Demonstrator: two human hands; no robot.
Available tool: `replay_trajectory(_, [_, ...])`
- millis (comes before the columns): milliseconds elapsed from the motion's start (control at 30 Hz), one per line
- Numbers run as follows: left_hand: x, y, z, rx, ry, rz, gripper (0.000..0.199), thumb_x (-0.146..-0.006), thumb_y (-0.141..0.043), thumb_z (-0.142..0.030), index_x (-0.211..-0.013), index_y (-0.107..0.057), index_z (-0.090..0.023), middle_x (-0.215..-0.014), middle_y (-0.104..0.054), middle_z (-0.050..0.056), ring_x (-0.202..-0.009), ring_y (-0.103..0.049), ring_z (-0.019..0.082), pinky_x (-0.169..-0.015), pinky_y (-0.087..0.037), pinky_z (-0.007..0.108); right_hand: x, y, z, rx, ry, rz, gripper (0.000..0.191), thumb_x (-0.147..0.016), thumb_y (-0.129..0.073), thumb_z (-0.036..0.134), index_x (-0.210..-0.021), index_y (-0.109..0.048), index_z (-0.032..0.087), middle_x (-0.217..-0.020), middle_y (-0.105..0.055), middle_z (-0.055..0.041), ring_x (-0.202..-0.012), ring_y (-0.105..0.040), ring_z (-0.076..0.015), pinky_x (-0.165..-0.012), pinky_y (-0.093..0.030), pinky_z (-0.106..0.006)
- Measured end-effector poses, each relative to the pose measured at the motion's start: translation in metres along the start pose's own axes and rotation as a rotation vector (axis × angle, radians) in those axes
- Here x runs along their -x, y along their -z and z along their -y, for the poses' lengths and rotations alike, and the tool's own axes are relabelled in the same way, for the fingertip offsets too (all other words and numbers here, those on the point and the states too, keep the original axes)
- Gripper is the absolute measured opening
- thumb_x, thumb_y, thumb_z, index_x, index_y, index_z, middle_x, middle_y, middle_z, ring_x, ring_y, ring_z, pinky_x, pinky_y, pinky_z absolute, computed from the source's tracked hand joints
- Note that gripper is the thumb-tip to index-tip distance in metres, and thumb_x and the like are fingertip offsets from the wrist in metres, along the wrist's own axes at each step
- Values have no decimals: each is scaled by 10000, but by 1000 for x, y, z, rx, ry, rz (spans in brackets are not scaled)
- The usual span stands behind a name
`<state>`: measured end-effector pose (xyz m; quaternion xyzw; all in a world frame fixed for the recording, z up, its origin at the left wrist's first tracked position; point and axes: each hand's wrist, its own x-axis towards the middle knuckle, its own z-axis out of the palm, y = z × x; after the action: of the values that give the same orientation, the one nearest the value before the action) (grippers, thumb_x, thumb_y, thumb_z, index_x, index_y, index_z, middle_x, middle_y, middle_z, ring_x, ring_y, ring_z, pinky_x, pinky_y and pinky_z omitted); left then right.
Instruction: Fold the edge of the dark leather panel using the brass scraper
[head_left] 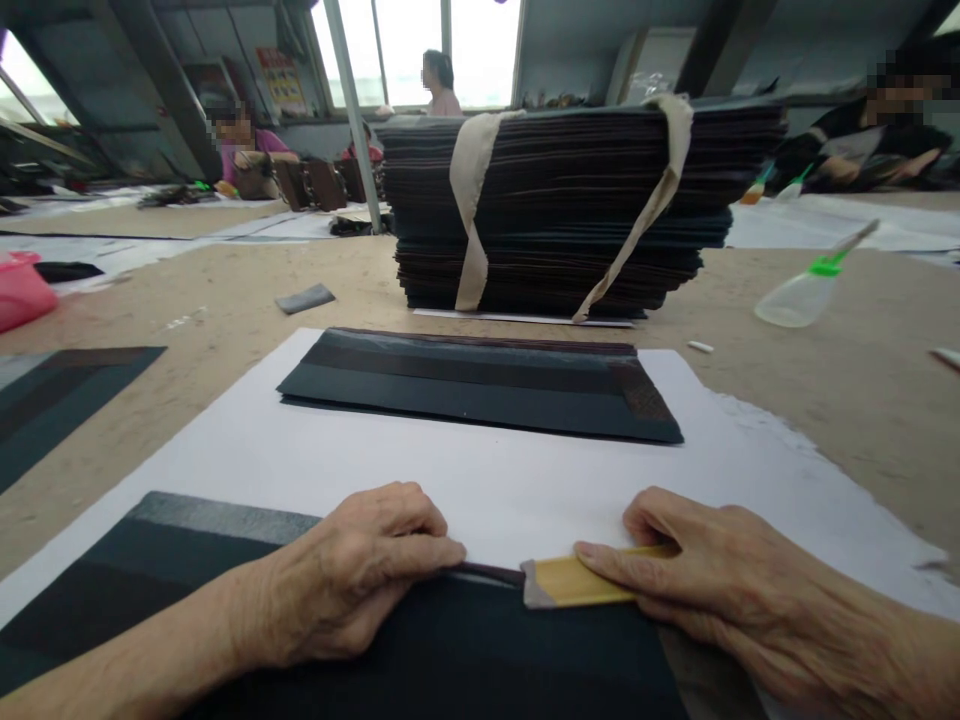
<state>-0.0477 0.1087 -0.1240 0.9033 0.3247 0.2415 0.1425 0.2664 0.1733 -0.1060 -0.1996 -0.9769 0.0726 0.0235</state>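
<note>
My right hand is closed around a flat yellow scraper with a grey tip. Its tip presses on the far edge of a dark panel, which looks like fabric or leather. The fingers of my left hand are pinched on that same edge, where a thin strip is turned over. Left of it, another part of dark material with a greyish band shows partly under my forearm. Beyond my hands, a small stack of dark panels lies flat on white paper.
A tall strapped stack of dark pieces stands behind the paper. To the right are a squeeze bottle with green collar and a white chalk-like stub. A pink container sits at left. Several people work at the tables beyond.
</note>
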Motion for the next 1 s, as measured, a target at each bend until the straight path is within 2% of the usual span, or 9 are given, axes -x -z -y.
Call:
replay_trajectory(133, [9, 4, 3, -6, 13, -30, 379, -815, -389, 21, -1047, -595, -196, -877, -590, 37, -778, -539, 129, -672, -439, 230, -9, -3, -3, -18, 29, 8, 336, -931, -426, 326, -1252, -513, 372, -777, -504, -4, -548, -474, -124, -498, -365, -245])
replay_trajectory(300, [9, 1, 4, -80, -10, -44, 395, -758, -389, 27, -1014, -599, -188, -869, -587, 43, -754, -525, 139, -659, -434, 253, -23, -5, 1, -26, 55, -7, 331, -934, -418, 301, -1241, -528, 358, -773, -498, -6, -543, -461, -122, -488, -343, -246])
replay_trajectory(500, [9, 0, 3, -132, -44, -25, 365, -760, -393, -5, -1029, -583, -162, -864, -587, 61, -749, -507, 160, -662, -431, 292, -35, -10, 5, 10, 73, -1, 365, -947, -398, 306, -1300, -467, 364, -793, -486, -12, -555, -468, -124, -502, -332, -248])
replay_trajectory(700, [7, 7, 2, -166, -47, 18, 331, -789, -391, -17, -1026, -576, -155, -847, -597, 67, -721, -514, 166, -642, -433, 298, -50, -10, 12, 3, 87, 3, 378, -939, -408, 285, -1306, -474, 348, -788, -510, -17, -545, -467, -124, -484, -321, -242])
replay_trajectory(800, [21, 17, 8, -115, -20, 41, 321, -832, -394, -32, -1079, -558, -154, -889, -605, 81, -767, -541, 171, -687, -451, 303, -50, -11, 11, 11, 107, 3, 383, -945, -406, 297, -1321, -460, 349, -781, -504, -12, -536, -469, -114, -478, -331, -234])
replay_trajectory(1000, [53, 35, 20, -61, 57, -48, 358, -826, -402, 12, -1069, -563, -196, -870, -593, 50, -761, -549, 137, -683, -451, 244, -54, -16, 4, 44, 143, 25, 437, -953, -390, 330, -1388, -364, 362, -815, -496, -11, -568, -512, -112, -499, -396, -230])
